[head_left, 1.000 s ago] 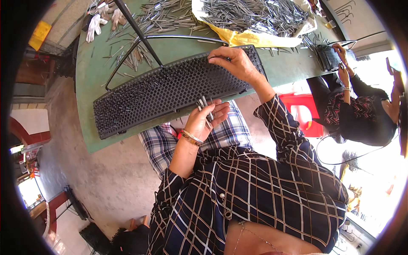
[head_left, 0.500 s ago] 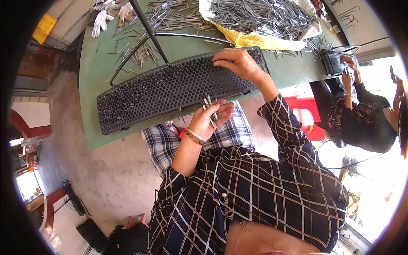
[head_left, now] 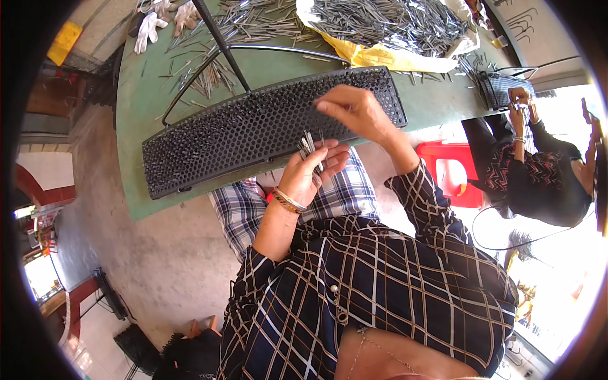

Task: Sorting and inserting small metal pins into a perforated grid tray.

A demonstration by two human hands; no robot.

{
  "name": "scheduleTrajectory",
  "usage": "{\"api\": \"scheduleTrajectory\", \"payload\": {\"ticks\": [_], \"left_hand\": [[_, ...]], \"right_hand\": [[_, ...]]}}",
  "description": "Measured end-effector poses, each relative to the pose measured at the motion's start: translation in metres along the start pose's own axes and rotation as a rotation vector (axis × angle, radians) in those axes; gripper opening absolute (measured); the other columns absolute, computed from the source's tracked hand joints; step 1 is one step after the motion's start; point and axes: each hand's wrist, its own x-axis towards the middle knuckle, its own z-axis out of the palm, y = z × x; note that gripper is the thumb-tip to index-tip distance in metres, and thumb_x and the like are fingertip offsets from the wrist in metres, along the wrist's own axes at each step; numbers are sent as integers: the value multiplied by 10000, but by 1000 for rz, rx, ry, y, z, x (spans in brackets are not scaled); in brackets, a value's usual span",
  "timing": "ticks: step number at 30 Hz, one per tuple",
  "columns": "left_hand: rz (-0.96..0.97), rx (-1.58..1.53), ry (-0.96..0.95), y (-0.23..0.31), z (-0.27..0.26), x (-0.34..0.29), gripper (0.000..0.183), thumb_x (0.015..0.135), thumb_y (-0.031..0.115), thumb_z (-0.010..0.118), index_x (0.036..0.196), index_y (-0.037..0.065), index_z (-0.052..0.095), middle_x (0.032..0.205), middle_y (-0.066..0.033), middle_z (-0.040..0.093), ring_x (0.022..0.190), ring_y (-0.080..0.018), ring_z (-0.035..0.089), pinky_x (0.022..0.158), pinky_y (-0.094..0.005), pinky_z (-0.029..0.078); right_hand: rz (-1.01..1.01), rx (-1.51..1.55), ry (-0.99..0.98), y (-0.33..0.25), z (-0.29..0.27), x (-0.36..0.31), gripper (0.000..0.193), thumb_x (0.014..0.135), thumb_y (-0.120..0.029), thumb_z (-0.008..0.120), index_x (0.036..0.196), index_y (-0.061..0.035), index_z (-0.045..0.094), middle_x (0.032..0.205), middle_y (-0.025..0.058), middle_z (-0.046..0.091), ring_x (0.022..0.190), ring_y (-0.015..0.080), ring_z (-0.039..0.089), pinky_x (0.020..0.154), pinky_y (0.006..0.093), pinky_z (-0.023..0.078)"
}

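You get a bright view; daylight floods in from the right, bleaching the ground around the red stool (head_left: 468, 197); your right hand (head_left: 360, 114) is softly blurred; the green table (head_left: 134, 114) bows toward the black rim.

black panel (head_left: 266, 132), green tabletop (head_left: 136, 107), silvery-grey strips (head_left: 308, 145), yellow-and-white sack (head_left: 380, 59), red stool (head_left: 468, 197), dark shirt (head_left: 380, 285) with white-and-tan lattice
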Motion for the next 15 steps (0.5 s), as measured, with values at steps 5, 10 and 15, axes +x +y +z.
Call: {"api": "scheduleTrajectory", "payload": {"ticks": [5,10,15], "left_hand": [[78,12,-21,2,10,-2,281,932,135,469,1146,-45,490,1114,-195,579,1024,-265,595,873,-361,515],[10,24,-13,-6,4,1,301,940,155,460,1166,-43,474,1117,-204,575,1021,-268,596,873,-366,515],[-7,33,-73,-5,23,13,315,940,164,457,1160,-61,470,1122,-229,572,1015,-280,597,881,-364,512]], "right_hand": [[338,378,-222,-18,8,-20,197,807,-161,678,905,10,677,809,101,664,712,148,628,641,272,502],[391,438,-10,-6,-2,-18,203,837,-149,651,954,17,662,847,87,672,732,104,608,666,250,498],[302,254,309,10,-10,1,198,843,-135,637,990,-5,658,863,100,665,732,121,616,664,254,488]]}}
